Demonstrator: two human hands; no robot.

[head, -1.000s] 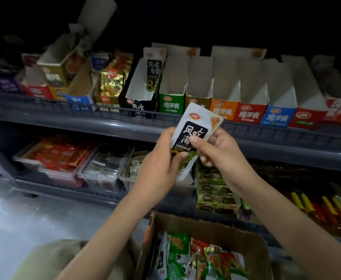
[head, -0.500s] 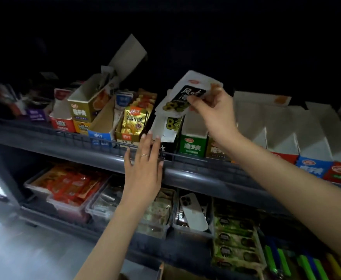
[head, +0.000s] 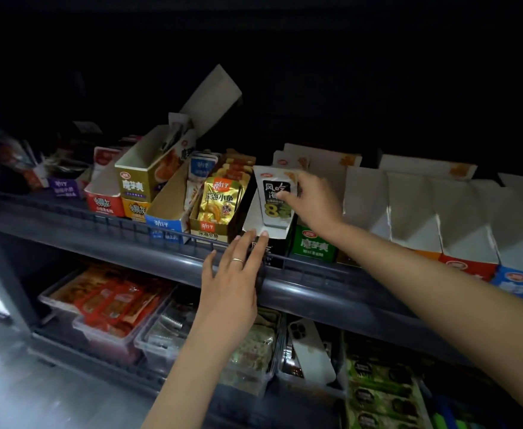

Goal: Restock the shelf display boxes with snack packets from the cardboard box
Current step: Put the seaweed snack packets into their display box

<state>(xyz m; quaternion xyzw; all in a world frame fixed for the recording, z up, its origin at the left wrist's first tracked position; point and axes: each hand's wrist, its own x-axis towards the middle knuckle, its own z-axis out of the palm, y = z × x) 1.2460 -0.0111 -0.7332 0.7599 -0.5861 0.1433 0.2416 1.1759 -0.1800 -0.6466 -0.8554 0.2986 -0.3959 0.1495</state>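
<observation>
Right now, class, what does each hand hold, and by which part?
The right hand pinches the black-and-white snack packet by its right edge. The left hand holds nothing, fingers straight.

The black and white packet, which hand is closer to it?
Right. The right hand pinches the black-and-white packet at its right side. The left hand is lower down, its straight fingers touching the front of the display box beneath the packet.

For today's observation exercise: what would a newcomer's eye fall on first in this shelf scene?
The right hand pinches a black-and-white snack packet at the open display box, middle of the upper shelf. The left hand lies flat against that box's front; shiny gold packets stand beside it.
</observation>
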